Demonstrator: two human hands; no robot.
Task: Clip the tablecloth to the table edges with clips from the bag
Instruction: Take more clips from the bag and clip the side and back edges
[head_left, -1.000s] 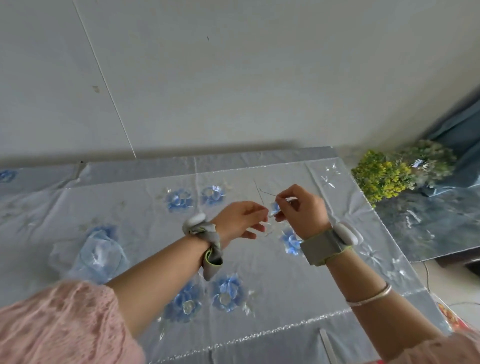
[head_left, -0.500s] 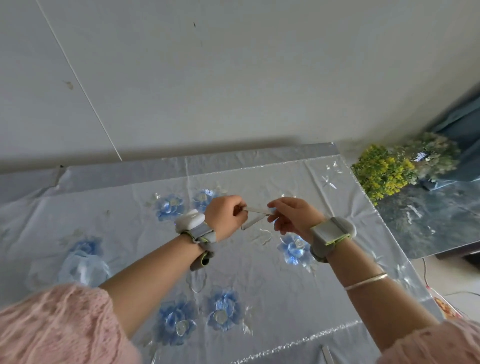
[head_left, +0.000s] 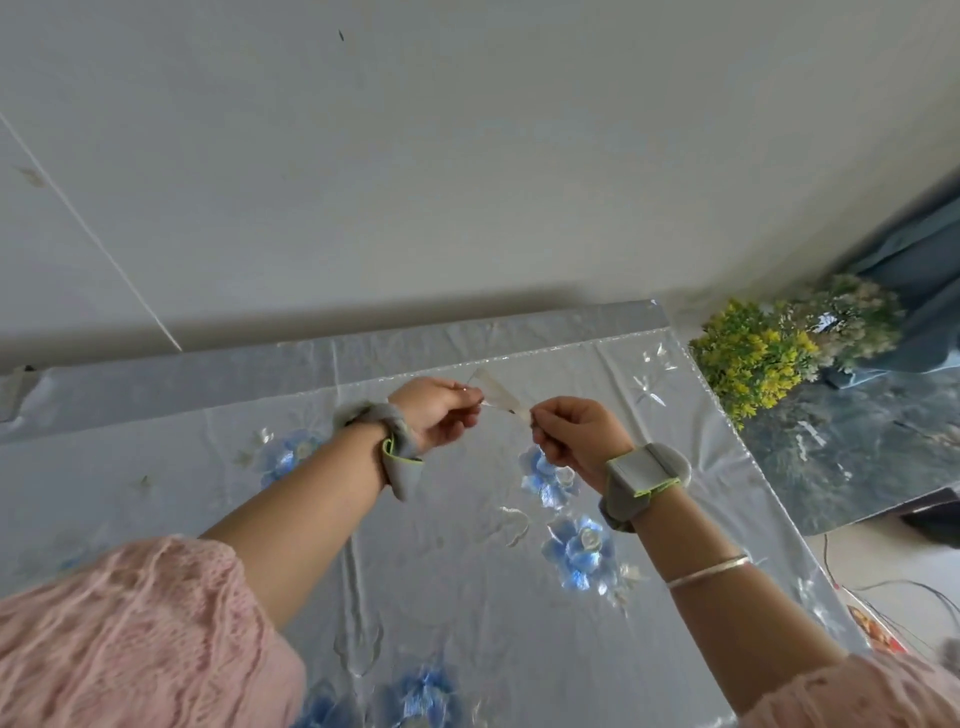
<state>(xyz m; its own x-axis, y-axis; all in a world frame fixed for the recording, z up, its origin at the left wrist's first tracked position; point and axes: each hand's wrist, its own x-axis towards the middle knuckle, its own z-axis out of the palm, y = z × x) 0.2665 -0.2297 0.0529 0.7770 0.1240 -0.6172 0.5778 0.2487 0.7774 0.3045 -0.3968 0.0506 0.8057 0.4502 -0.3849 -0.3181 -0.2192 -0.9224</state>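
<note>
Most of what we see is wall (head_left: 467, 156), pale grey and plain, with one thin line slanting across it toward ten o'clock. Below it lies the table (head_left: 467, 327), its bare grey far strip showing along the wall, and over the rest of it the tablecloth (head_left: 156, 493), a shiny pale sheet with blue flowers and creases, spread flat and reaching from nine o'clock to the near edge at six. Off at three o'clock we see a second glossy dark surface (head_left: 857, 457) beside the table, and at two o'clock a bunch of yellow and green flowers (head_left: 753, 358) resting by it, with blue fabric (head_left: 914, 270) behind.

Our two forearms come up from the bottom corners in pink knit sleeves (head_left: 130, 634), each wrist wearing a grey strap. A thin silver bangle (head_left: 709, 570) circles the right forearm below its strap.

Our left hand (head_left: 434, 413) and right hand (head_left: 576, 434) meet above the cloth just past the centre, toward twelve o'clock. Between them we hold a small, pale, translucent clip (head_left: 501, 397). The left fingers are curled and pinched on its left end; the right thumb and forefinger are pinched on its right end. The clip is blurred, so we cannot tell its exact shape or whether it is spread apart. It hangs in the air, apart from the cloth and short of the table's far edge.
</note>
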